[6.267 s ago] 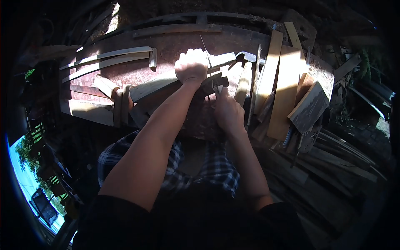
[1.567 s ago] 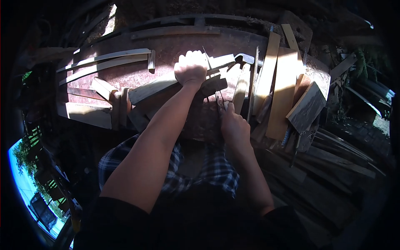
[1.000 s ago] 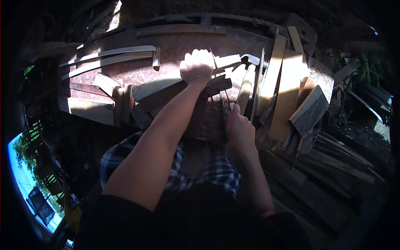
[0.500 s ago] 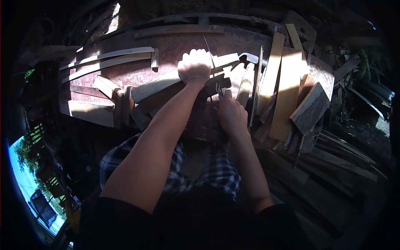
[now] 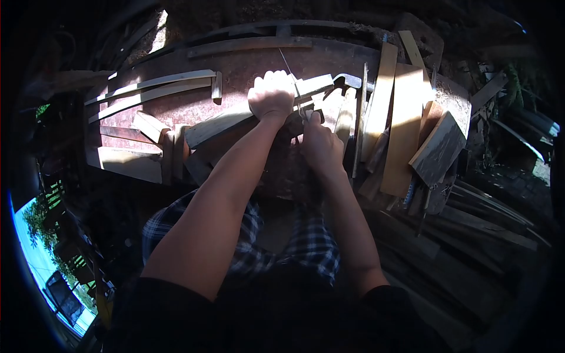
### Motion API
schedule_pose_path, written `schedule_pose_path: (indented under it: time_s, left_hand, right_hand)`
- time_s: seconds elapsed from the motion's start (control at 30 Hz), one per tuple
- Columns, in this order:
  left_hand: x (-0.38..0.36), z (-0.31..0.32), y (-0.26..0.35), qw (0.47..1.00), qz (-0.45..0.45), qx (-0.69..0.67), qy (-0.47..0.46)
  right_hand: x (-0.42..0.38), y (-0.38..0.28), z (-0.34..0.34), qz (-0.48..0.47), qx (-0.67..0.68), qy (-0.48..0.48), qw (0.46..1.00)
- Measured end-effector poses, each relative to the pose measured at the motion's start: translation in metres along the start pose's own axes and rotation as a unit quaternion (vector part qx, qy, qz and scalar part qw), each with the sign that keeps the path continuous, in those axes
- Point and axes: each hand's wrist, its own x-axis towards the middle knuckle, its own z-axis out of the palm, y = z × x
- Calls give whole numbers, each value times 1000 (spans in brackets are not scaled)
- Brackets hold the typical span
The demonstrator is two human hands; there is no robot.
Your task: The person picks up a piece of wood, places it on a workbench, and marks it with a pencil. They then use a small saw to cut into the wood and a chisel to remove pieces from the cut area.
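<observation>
My left hand is closed over a thick wooden board that lies slantwise on the workbench. My right hand is wrapped round the handle of a handsaw, mostly hidden by the fingers. The thin saw blade runs away from me across the board, just right of my left hand. Darker wood lies beneath the board, in shadow. Just right of the board's far end is a hammer with its metal head toward the back.
Long planks lie at the right of the bench, with a dark wooden board beside them. Thin strips and a short block are at the left. More lumber is stacked lower right.
My right hand and the saw have moved forward, away from my body, along the cut line. The left hand stays on the board. The view has shifted slightly.
</observation>
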Motion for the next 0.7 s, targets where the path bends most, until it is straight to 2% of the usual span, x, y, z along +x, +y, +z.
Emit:
schedule_pose_path:
  time_s: [0.1,0.27,0.37,0.5,0.57,0.63,0.7]
  left_hand:
    - [0,2,0,1000,-2,10,15]
    - [0,7,-4,1000,-5,23,18]
    - [0,9,0,999,10,5,46]
    - [0,3,-1,1000,2,18,5]
    - [-1,11,-1,999,2,10,53]
    - [2,12,2,999,-2,13,46]
    - [-3,13,-5,999,-11,22,34]
  right_hand:
    - [5,2,5,-7,10,20,1000]
    - [-66,7,-21,76,-13,-100,992]
    - [-41,1,-16,48,9,-70,996]
    - [9,-6,-6,3,28,-20,999]
    - [-13,-1,-13,9,37,-20,999]
    - [-45,6,-19,63,1,-79,995]
    - [-62,6,-23,75,9,-95,993]
